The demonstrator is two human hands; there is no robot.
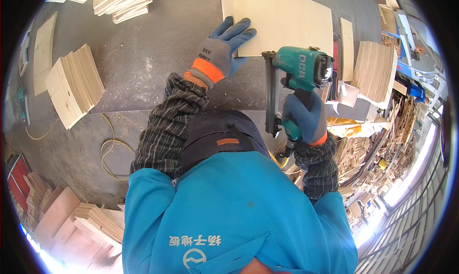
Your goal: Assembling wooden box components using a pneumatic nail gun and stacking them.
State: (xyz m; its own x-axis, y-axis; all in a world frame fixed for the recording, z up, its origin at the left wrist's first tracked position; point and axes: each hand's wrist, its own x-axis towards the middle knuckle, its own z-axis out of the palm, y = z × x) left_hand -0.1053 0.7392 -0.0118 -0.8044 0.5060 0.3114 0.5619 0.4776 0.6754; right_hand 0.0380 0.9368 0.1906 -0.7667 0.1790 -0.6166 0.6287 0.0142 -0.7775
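Near the front edge of the dark worktable stands a pale plywood box (289, 22), its broad flat face turned up. My left hand (221, 48), in a blue and grey glove with an orange cuff, rests at the box's near left corner, its fingers stretched out against the wood. My right hand (310, 115), gloved too, is wrapped round the handle of a teal and black pneumatic nail gun (297, 66). The gun's head is at the box's near edge, and its long black magazine points back toward me. Whether the nose touches the wood I cannot tell.
Stacks of thin plywood pieces lie on the worktable (162, 49): one stack (79, 82) at left, another (122, 1) at far left, another (375, 70) at right. A yellow hose (114, 142) coils below the table edge. Wood scraps (377, 154) heap up on the right.
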